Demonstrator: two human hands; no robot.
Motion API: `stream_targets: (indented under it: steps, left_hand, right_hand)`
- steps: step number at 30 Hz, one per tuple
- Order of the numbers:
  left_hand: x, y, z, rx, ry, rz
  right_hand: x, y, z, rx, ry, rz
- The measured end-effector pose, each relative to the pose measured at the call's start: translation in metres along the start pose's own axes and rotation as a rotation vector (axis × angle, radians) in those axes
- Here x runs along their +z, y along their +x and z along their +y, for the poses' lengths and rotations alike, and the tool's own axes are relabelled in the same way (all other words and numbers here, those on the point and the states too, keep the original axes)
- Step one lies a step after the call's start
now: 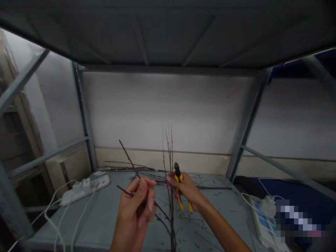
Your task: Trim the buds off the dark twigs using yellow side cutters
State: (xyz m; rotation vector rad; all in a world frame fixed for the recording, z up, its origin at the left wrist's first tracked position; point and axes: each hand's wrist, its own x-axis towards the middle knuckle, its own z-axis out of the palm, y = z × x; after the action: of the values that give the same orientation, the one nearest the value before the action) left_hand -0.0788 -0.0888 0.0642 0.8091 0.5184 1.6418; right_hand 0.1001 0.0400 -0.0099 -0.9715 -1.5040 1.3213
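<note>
My left hand [139,206] is closed, its fingers pinching a thin brown twig [127,155] that points up and left. A side shoot [162,211] of the upright branch [172,210] runs behind or through these fingers; which, I cannot tell. To the right, my right hand [186,189] is closed on pliers [178,177] with yellow handles and a dark head pointing up. Its thumb and fingertips are also at the thin upright stems of the branch. The lower end of the branch leaves the picture at the bottom.
Loose branches [126,169] lie along the back of the grey shelf board [99,213], with twig bits scattered over it. A white power strip [86,190] with cables sits left. A blue-and-white package [262,217] lies right. Metal posts [249,122] and an upper shelf [168,38] frame the space.
</note>
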Motion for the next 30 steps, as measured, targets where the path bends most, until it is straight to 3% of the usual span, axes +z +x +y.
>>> stream_targets:
  steps: [5, 10, 12, 13, 14, 16, 18, 20, 23, 30]
  left_hand:
    - [-0.027, 0.048, -0.007, 0.292, 0.212, 0.177]
    - [-0.057, 0.095, -0.03, 0.691, 0.75, 0.37]
    - [-0.061, 0.105, -0.04, 0.875, 1.029, 0.352]
    - [-0.06, 0.107, -0.045, 0.921, 1.143, 0.266]
    - [-0.059, 0.108, -0.049, 0.914, 1.21, 0.141]
    - [-0.052, 0.107, -0.055, 0.76, 1.19, -0.099]
    - [-0.044, 0.104, -0.059, 0.555, 1.069, -0.204]
    - [-0.034, 0.099, -0.059, 0.407, 0.91, -0.222]
    - [-0.019, 0.096, -0.058, 0.323, 0.689, -0.201]
    - [-0.013, 0.105, -0.069, 0.404, 0.696, -0.079]
  right_hand:
    - [0.008, -0.007, -0.016, -0.028, 0.007, -0.037]
    - [0.019, -0.023, -0.024, -0.056, -0.002, -0.092]
    - [0.022, -0.023, -0.024, -0.059, -0.043, -0.083]
    - [0.024, -0.022, -0.023, -0.061, -0.071, -0.077]
    - [0.025, -0.021, -0.022, -0.067, -0.099, -0.071]
    - [0.027, -0.018, -0.018, -0.076, -0.138, -0.057]
    - [0.028, -0.016, -0.013, -0.082, -0.165, -0.038]
    - [0.029, -0.015, -0.01, -0.095, -0.183, -0.024]
    - [0.031, -0.016, -0.011, -0.1, -0.208, -0.017]
    - [0.035, -0.022, -0.02, -0.078, -0.356, 0.0]
